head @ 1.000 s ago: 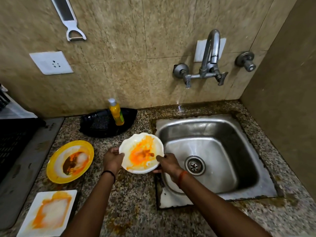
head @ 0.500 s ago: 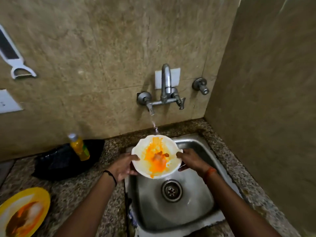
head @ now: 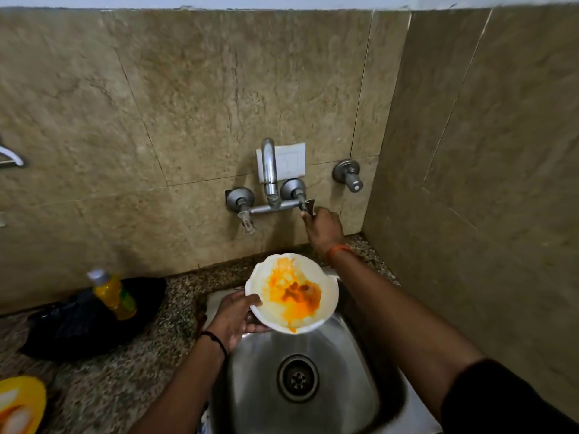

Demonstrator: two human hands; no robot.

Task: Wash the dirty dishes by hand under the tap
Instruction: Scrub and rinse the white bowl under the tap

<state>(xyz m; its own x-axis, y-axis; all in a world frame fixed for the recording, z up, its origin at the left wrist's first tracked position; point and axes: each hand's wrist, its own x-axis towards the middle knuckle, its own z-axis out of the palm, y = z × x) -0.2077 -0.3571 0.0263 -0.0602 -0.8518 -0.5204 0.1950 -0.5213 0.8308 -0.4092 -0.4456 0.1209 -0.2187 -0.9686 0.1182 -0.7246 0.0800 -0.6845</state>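
Observation:
A white bowl [head: 293,292] smeared with orange food hangs tilted over the steel sink [head: 341,364]. My left hand [head: 236,317] grips its left rim, thumb on top. My right hand [head: 322,227] is up at the wall tap [head: 269,183], fingers closed on the tap's right handle [head: 307,207]. No water is visible coming from the spout. The sink's drain [head: 297,378] sits below the bowl.
A yellow soap bottle [head: 112,292] stands in a black tray [head: 78,324] on the granite counter [head: 131,386] left of the sink. A dirty yellow plate [head: 18,405] shows at the bottom left edge. A tiled side wall rises close on the right.
The bowl moved from the counter to over the sink. My right hand let go of its rim and rose to the tap's right handle; my left hand alone holds the bowl now.

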